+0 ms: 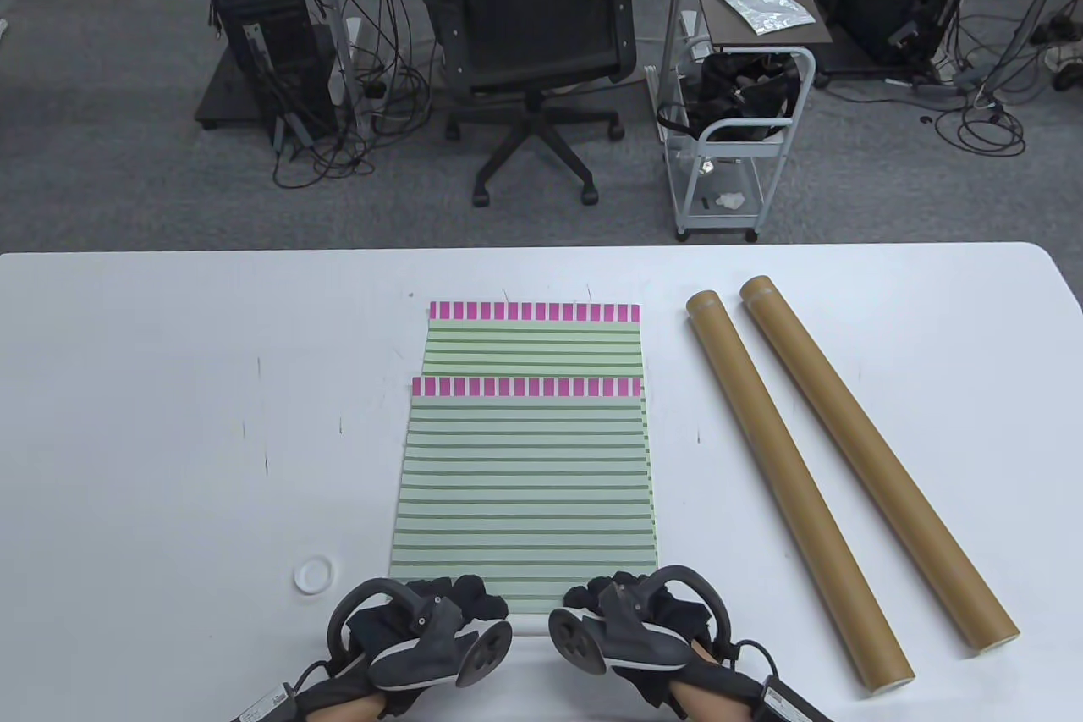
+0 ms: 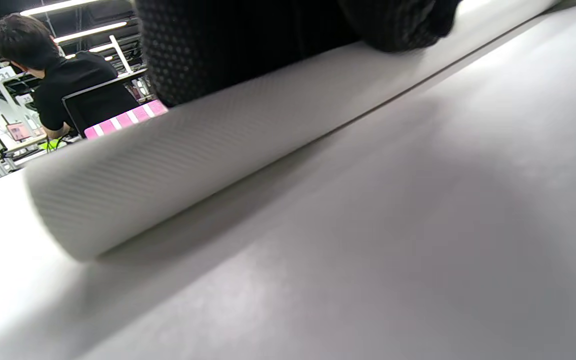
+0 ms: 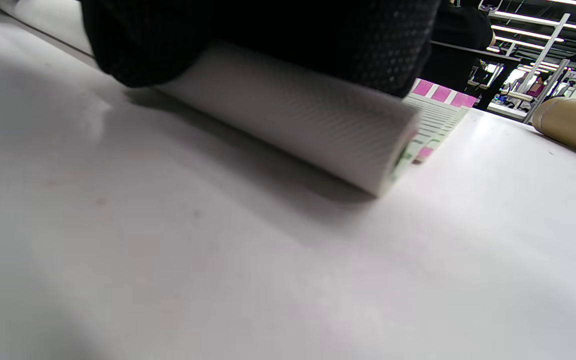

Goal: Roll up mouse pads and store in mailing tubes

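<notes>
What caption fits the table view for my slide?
Both hands, left and right, roll the top mouse pad beside two mailing tubes.

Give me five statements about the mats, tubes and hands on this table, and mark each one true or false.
1. Two brown mailing tubes lie on the table, right of the mats. True.
2. Both hands, left hand and right hand, are on the near edge of the top mouse pad. True.
3. The top mat is fully rolled up. False: only its near edge is rolled; most lies flat.
4. A white cap sits right of the tubes. False: it lies left of the mats.
5. The mats' far edges carry a pink band. True.
</notes>
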